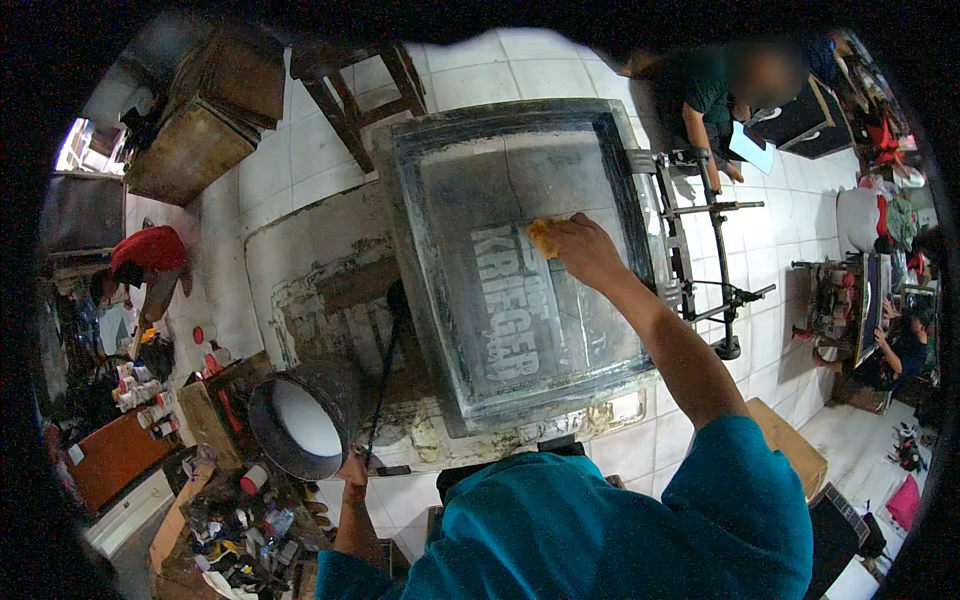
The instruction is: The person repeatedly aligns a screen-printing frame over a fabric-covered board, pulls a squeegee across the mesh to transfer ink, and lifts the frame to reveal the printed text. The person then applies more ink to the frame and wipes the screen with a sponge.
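Observation:
My right hand [583, 250] is closed on a yellow-orange sponge [543, 239]. It presses the sponge to the mesh of a framed printing screen [450, 190], just right of a band of pale block lettering [508, 310]. The screen lies tilted before me. Low on the left, beside a dark bucket [345, 400] of whitish liquid [303, 420], is my left hand [354, 469]. Its fingers look closed where a thin dark rod or cord [383, 375] comes down from the screen's left edge. What they hold is too small to make out.
Under the screen is a stained worktop [320, 240]. Metal clamp bars [718, 260] line its right side. A cluttered bench [245, 540] stands at lower left, and a wooden stool [350, 110] behind. Other people work at left, upper right and far right.

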Demonstrator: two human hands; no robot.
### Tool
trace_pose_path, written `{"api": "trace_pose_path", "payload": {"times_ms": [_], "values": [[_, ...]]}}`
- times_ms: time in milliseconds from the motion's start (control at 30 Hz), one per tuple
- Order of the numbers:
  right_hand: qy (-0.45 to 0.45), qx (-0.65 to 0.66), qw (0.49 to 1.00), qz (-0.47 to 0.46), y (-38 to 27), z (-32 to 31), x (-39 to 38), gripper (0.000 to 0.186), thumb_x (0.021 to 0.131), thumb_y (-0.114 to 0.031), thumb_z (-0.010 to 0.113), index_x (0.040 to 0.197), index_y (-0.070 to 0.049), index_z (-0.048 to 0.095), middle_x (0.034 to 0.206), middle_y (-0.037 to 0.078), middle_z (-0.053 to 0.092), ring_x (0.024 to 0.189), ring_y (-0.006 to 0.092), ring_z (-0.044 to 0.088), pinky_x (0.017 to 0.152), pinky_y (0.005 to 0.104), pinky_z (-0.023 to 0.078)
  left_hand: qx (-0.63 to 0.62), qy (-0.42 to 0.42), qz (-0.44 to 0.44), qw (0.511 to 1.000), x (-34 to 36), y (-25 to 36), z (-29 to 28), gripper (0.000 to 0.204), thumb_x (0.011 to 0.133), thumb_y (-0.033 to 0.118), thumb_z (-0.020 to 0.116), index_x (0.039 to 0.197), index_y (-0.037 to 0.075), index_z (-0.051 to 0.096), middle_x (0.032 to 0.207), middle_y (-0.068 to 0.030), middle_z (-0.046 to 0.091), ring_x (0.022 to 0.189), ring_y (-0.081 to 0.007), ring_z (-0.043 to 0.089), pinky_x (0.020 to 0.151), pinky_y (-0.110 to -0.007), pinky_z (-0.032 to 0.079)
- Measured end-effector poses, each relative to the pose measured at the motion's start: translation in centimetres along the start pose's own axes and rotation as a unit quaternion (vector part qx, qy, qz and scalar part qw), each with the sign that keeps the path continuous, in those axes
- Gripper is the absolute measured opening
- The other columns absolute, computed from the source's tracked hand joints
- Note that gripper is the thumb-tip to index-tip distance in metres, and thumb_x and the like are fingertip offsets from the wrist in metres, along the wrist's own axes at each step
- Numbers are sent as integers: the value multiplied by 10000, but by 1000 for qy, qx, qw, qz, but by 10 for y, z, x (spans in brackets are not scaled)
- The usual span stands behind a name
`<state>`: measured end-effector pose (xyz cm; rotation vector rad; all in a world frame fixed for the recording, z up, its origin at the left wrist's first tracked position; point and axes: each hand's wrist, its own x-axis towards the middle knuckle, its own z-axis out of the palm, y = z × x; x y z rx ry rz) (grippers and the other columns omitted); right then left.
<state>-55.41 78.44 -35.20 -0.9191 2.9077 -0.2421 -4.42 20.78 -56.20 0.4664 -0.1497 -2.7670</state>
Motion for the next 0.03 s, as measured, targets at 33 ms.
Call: {"api": "trace_pose_path", "payload": {"times_ms": [33], "values": [[11, -2, 1000, 9, 1, -3, 1, 283, 905, -95, 625, 1162, -125, 740, 1164, 58, 742, 1065, 273, 667, 991, 415, 525, -2, 3, 2, 1000, 8, 10, 9, 600, 1097, 434, 454, 1511, 1, 420, 1563, -195, 432, 1331, -334, 480, 1182, -493, 331]]}}
